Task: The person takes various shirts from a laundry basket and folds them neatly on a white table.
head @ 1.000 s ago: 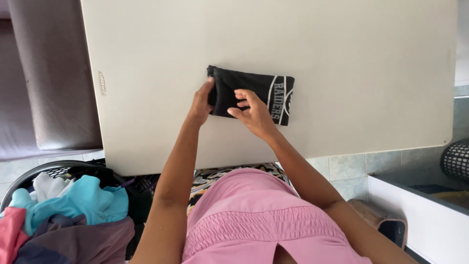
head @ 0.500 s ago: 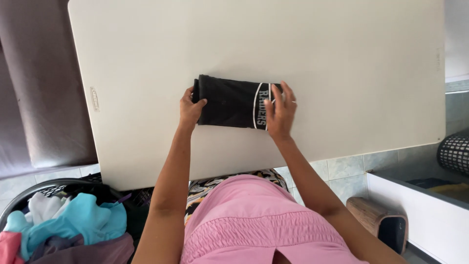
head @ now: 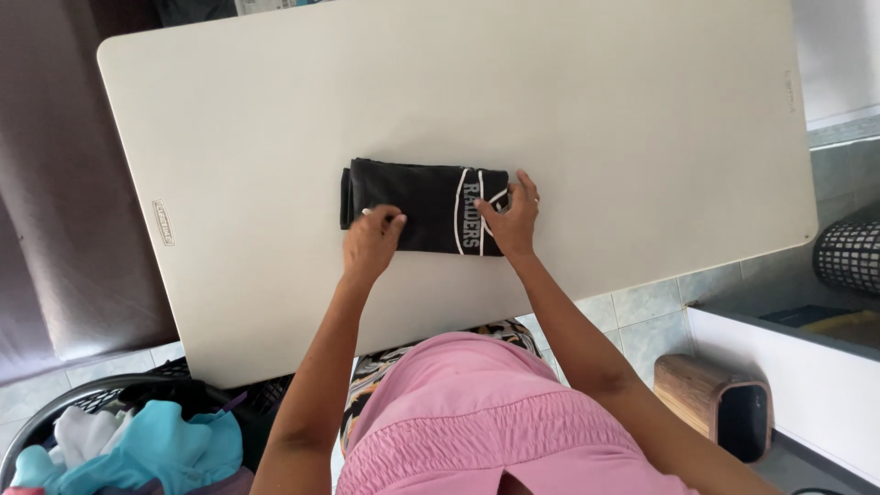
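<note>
A folded black garment [head: 417,202] with white stripes and lettering lies flat near the middle of a white table [head: 642,119]. My left hand [head: 371,240] rests on its near left edge, fingers bent and pinching the cloth. My right hand [head: 511,218] presses on the garment's right end, over the striped part, fingers spread. Both forearms reach in from the bottom of the view, over my pink top.
A dark laundry basket [head: 101,403] with turquoise, white and other clothes stands at the lower left by the table edge. A wooden box [head: 710,403] sits on the tiled floor at the right, beside a white ledge [head: 807,376]. A mesh bin [head: 848,257] is at the far right.
The garment went from a skewed fold to a neat rectangle. My left hand moved from its left end onto the near edge; my right hand stays on the right end.
</note>
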